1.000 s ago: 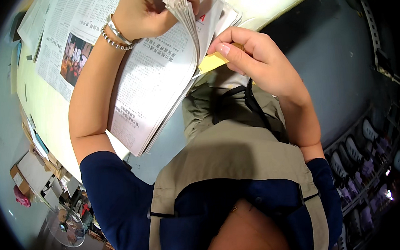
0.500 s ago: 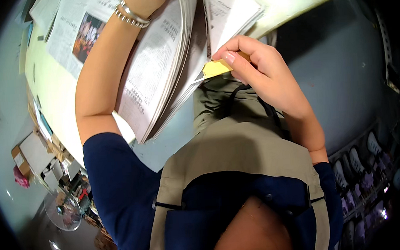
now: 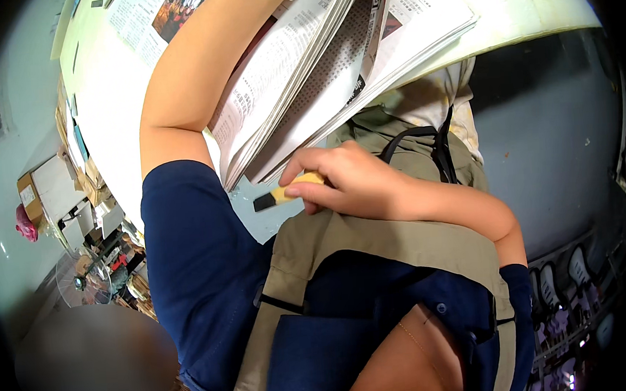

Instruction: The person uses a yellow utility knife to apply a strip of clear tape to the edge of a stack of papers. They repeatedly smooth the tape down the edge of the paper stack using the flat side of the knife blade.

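We have a short yellow tool [image 3: 279, 195] with a flat, blocky black end pointing left; our right hand [image 3: 348, 182] pinches it narrowly between thumb and fingers, in front of the khaki apron [image 3: 408, 233] and just nearer to us than the newspapers [image 3: 408, 50]. Those are a thick, many-leaved stack, grey-white with dense print and dark headings. Its left part is lifted into a slanting fold, while the right part lies flatter on the white table [image 3: 110, 100].

Our left forearm [image 3: 194, 74] reaches over the left side of the stack and blocks some of it. On the far left another printed page [image 3: 135, 34] carries a colour photo. Left of the table are a cardboard box [image 3: 30, 198] and a round fan [image 3: 83, 280]; at the near right, shoes [image 3: 579, 269] sit on a rack.

Our left hand is cut off at the far edge, so we cannot tell its grip. Fingers cover part of the tool, and the near left is blurred.
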`<action>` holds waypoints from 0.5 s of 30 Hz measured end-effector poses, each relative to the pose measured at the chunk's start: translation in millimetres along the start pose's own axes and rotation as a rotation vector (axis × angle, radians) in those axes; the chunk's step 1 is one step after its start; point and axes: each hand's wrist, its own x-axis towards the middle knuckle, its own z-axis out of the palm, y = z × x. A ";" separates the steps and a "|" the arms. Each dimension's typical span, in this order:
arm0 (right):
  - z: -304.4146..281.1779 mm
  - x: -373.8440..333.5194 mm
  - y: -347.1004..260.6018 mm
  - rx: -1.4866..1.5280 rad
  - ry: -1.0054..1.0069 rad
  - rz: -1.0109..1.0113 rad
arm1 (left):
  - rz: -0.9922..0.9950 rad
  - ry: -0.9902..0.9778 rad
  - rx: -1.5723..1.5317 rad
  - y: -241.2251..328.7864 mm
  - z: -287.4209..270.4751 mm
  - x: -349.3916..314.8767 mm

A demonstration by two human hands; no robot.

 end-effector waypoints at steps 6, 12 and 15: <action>-42.7 -35.8 -13.0 0.057 0.051 -0.041 | 0.112 0.046 -0.003 -0.6 5.9 -2.0; -92.7 -92.4 -16.9 0.112 0.974 -0.251 | -0.048 -0.115 0.250 16.6 1.9 -2.1; -110.2 -95.1 -15.3 -0.037 1.184 -0.267 | -0.117 -0.133 0.421 24.7 25.1 -0.5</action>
